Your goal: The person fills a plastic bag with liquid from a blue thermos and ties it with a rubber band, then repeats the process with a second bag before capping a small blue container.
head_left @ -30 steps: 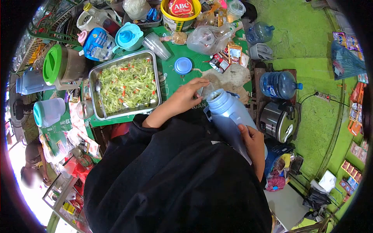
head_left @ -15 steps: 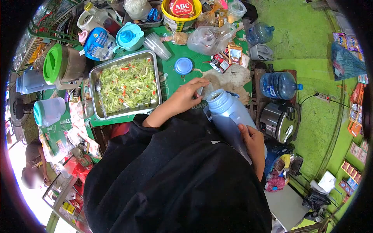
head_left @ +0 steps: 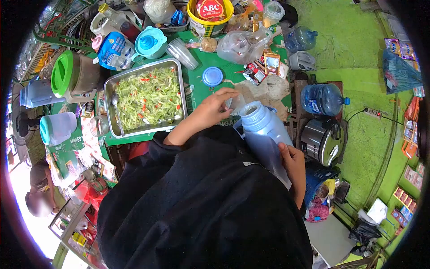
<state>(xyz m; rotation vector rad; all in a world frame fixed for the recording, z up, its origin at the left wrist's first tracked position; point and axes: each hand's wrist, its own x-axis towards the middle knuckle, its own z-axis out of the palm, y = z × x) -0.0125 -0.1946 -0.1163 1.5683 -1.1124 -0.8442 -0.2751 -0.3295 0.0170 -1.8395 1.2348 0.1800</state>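
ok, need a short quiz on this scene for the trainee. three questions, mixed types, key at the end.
1. Which of the person's hands holds the large pale-blue plastic bottle, left or right?
2. True or false: a lid caps the bottle.
3. Fill in: the shredded green food with red pieces lies in a rectangular silver metal ____.

Key
1. The right hand.
2. False; its round mouth is open.
3. Tray.
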